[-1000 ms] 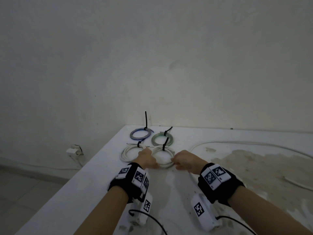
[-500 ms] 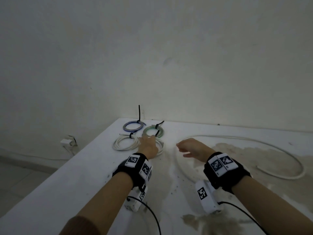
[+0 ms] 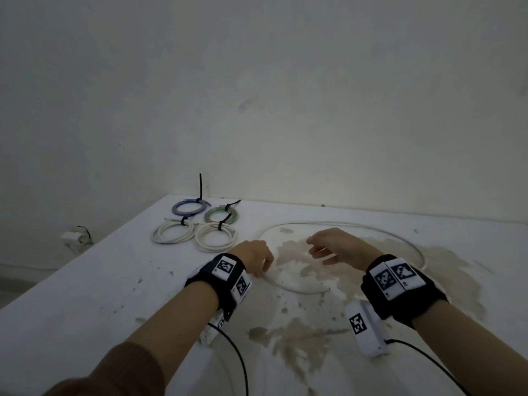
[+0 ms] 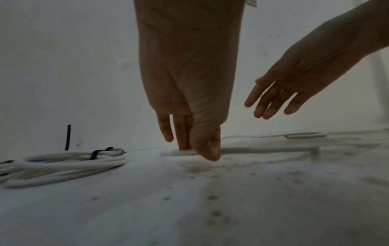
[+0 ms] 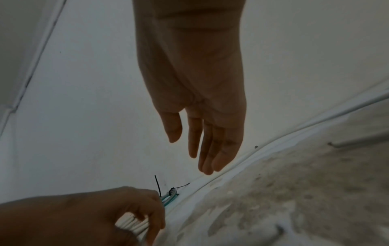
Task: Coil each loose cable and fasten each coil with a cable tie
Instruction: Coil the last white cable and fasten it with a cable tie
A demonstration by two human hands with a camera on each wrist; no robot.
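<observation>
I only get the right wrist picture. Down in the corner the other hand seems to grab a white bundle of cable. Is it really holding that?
Observer: No. In the head view the left hand is clear of the nearest white coil; the two only line up in your view.
Operator: So what is it touching?
Observer: The left wrist view shows its fingertips and thumb down on either side of the loose white cable. I cannot tell whether they pinch it.
Operator: How many bundles are tied?
Observer: Four, counting that one: a second white coil, a blue coil and a green coil, each with a black tie.
</observation>
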